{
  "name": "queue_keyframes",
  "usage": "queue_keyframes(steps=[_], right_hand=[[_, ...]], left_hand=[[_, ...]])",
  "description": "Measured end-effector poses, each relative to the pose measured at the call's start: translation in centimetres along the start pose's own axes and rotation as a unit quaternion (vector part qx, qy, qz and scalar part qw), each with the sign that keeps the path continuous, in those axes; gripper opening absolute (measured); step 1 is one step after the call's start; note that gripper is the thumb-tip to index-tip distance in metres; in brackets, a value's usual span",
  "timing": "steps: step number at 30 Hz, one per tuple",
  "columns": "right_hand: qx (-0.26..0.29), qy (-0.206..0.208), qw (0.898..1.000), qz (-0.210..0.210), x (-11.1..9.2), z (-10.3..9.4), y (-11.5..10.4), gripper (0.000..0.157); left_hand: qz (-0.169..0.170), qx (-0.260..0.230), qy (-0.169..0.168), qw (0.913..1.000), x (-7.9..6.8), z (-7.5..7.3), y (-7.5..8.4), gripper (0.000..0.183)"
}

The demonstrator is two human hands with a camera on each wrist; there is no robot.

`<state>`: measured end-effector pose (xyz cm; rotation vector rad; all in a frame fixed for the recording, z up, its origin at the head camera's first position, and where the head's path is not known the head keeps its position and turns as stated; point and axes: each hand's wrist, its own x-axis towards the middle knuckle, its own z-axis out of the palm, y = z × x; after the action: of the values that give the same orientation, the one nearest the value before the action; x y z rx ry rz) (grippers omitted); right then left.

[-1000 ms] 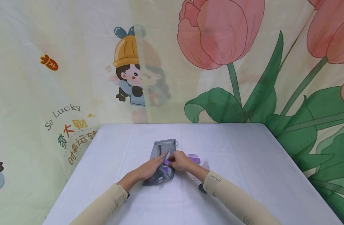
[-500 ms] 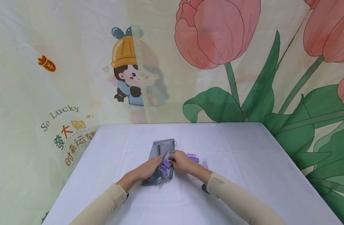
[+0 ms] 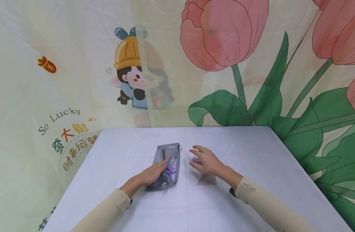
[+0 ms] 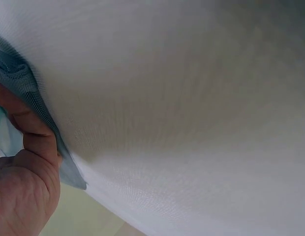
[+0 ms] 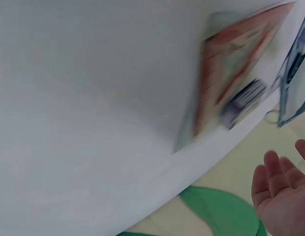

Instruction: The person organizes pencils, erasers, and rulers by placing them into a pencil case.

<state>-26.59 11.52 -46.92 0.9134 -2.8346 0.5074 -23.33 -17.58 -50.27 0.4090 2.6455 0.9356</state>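
Observation:
A see-through grey zip pouch (image 3: 169, 149) lies on the table with its mouth parted, and small purple blocks (image 3: 171, 169) show inside it. My left hand (image 3: 154, 172) holds the pouch at its left side; in the left wrist view its fingers curl at the dark mesh edge (image 4: 37, 98). Just right of the pouch, my right hand (image 3: 209, 161) hovers with fingers spread, holding nothing. Below its fingers lies a purple block (image 3: 196, 159), partly hidden; in the right wrist view it looks like a striped eraser (image 5: 243, 103). Beside it sits a pinkish triangular set square (image 3: 206, 180).
A white cloth covers the table (image 3: 131, 141), whose far edge meets a printed curtain (image 3: 171, 119) with tulips and a cartoon figure. A small metal ring (image 3: 180, 147) hangs at the pouch's upper right corner.
My right hand has let go of a purple block inside the pouch and moved right, its fingers spreading over the loose purple block. My left hand stays on the pouch.

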Motion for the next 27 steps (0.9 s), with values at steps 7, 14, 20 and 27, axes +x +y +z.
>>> queue_keyframes(steps=[7, 14, 20, 27], right_hand=[[-0.037, -0.003, 0.998, 0.047, -1.5, -0.2, 3.6, 0.072], [-0.047, -0.014, 0.995, 0.085, -2.5, 0.3, 6.2, 0.073], [-0.049, -0.020, 0.993, 0.109, -3.2, 0.5, 7.8, 0.075], [-0.060, -0.034, 0.989, 0.130, -3.4, 0.8, 8.5, 0.080]], left_hand=[[0.002, 0.003, 0.001, 1.0000, -0.1, -0.1, 0.1, 0.049], [0.011, 0.004, 0.002, 0.9999, -0.2, -0.2, 0.1, 0.049], [0.011, 0.003, -0.002, 0.9999, -0.3, -0.1, 0.0, 0.049], [0.003, 0.003, -0.008, 1.0000, -0.2, -0.2, 0.0, 0.049]])
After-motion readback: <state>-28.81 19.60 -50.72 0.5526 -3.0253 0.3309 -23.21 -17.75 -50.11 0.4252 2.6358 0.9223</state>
